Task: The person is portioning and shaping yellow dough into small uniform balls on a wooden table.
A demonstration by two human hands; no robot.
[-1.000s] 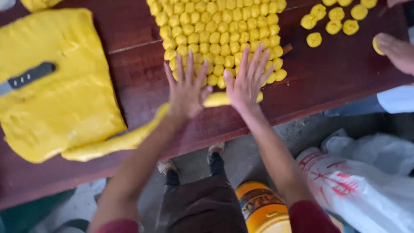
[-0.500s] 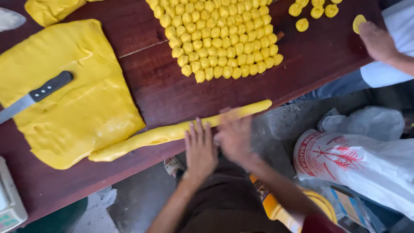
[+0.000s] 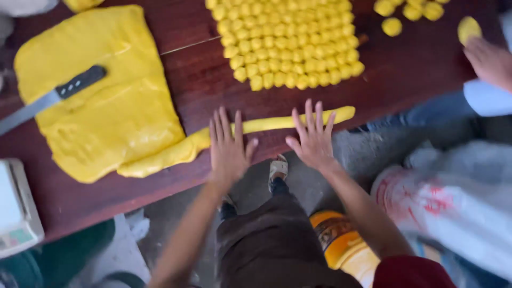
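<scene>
Your left hand (image 3: 228, 146) and right hand (image 3: 314, 140) lie open, flat on the dough rope (image 3: 277, 124); rolling looks underway, so next keep pressure even.

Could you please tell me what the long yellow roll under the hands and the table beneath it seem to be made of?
The roll looks like soft, matte yellow dough: it bends and merges with the big slab. The table appears to be dark reddish wood with a slight sheen and a visible board seam.

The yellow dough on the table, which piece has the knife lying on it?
The big flat slab of dough at the left; the knife rests on it. The thin dough rope and the small dough balls carry nothing.
</scene>
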